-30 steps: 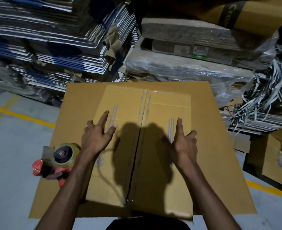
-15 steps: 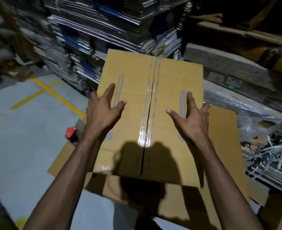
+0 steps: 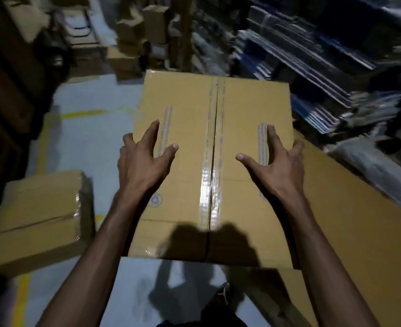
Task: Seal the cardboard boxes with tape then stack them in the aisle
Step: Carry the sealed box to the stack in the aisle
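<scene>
Head cam, only view I've got: I'm holding the taped cardboard box (image 3: 209, 166) up in front of me over the grey floor (image 3: 105, 147), clear tape (image 3: 210, 185) running down the middle seam. My left hand (image 3: 145, 159) sits at the box's left edge, thumb and forefinger spread on top, the other fingers curled round the side. My right hand (image 3: 275, 161) mirrors it at the right edge, so both are grasping the box. Another sealed box (image 3: 36, 218) sits on the floor to my lower left. A flat cardboard sheet (image 3: 350, 232) lies under the right side. Stacks of flattened cartons (image 3: 312, 55) fill the right, all pretty blurry.
</scene>
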Demonstrator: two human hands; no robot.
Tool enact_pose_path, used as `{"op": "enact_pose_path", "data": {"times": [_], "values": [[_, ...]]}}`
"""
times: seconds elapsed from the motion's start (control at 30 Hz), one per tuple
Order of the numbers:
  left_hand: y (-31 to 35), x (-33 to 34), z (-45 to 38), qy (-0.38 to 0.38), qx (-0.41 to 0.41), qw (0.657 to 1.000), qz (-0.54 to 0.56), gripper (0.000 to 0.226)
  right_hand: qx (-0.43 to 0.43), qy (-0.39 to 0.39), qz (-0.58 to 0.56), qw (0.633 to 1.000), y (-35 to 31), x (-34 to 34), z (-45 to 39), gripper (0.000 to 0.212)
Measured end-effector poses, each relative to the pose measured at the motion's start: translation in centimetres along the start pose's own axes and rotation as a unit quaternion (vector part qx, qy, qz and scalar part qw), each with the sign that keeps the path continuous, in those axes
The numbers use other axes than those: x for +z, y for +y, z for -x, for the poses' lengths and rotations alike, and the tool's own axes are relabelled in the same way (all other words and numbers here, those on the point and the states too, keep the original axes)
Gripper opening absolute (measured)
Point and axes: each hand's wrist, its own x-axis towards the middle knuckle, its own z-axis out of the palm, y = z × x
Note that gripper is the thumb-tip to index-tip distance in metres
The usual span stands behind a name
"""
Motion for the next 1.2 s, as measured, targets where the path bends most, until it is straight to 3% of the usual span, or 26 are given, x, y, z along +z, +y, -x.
{"op": "enact_pose_path", "data": {"times": [0.3,0.7,1.2], "values": [[-20.5,-10.6,4.1,0.099,-0.225,0.968,-0.05,0.076,-0.165,-0.217,-0.004,0.962,-15.3,18.2,3.7,0.109],[-37.4,-11.6,2.7,0.191,-0.455,0.868,-0.055,0.076,-0.311,-0.438,-0.046,0.842,-29.8,43.3,1.1,0.103],[-50.3,-11.4,-10.2,0.232,-0.568,0.79,-0.015,0.07,-0.425,-0.533,0.013,0.732,-47.2,64.1,-6.7,0.114]]}}
